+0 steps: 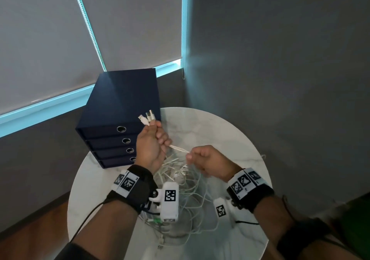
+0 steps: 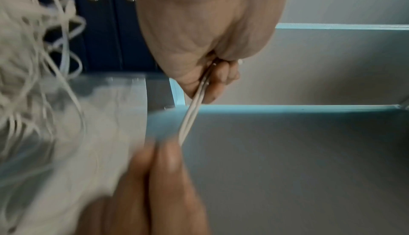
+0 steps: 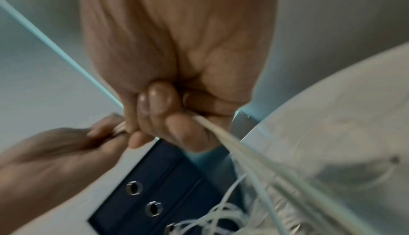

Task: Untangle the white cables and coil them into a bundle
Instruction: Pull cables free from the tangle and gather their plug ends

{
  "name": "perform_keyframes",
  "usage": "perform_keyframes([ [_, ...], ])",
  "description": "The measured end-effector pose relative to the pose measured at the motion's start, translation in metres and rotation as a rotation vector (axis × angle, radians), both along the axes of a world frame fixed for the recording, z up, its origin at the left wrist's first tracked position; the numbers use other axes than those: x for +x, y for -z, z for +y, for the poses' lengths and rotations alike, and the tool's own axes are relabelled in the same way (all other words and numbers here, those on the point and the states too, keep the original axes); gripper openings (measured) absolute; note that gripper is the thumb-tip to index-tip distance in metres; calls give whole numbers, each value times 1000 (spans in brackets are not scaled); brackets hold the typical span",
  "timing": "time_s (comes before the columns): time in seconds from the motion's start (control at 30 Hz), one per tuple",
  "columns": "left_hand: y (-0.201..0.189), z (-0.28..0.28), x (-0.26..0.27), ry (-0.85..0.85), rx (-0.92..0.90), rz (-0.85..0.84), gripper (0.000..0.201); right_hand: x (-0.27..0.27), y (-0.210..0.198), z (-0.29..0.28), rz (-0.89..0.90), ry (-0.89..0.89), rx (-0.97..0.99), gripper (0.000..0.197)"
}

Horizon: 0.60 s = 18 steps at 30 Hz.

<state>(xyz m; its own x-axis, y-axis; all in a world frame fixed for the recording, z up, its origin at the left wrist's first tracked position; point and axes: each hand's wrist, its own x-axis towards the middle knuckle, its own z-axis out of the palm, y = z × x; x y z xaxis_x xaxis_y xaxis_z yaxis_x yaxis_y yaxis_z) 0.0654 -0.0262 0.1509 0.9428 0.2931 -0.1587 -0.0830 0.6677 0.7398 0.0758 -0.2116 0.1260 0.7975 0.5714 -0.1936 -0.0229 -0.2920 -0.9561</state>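
The left hand (image 1: 149,143) grips several white cables (image 1: 178,181) in a closed fist at the centre of the head view, with the plugs (image 1: 147,117) standing out above the fist. The right hand (image 1: 208,161), just right of centre, pinches the same strands, which run taut between the two hands. Below the hands, most of the cable lies as a loose tangle on the round table (image 1: 230,131) in the lower middle of the frame. Judged progress: early. A few plug ends are gathered; no coil is visible. Remaining work: drawing the strands free of the tangle, then winding the bundle. A dark drawer box (image 1: 112,115) stands at the table's upper left edge.
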Motion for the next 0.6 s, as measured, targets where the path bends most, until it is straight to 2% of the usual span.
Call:
perform_keyframes([
  [0.1,9,32,-3,-54,-35,61,35,22,7,-36,-210,6,-220,39],
  [0.2,16,50,-5,-84,-42,112,37,41,11,-74,-312,18,-400,43],
  [0.27,18,57,-5,-94,-14,130,37,50,16,-100,-342,93,-492,46],
  [0.43,23,67,-6,-93,23,173,39,47,38,-162,-220,471,-569,50],
  [0.6,34,58,-6,-50,91,217,37,35,72,-192,-151,564,-841,53],
])
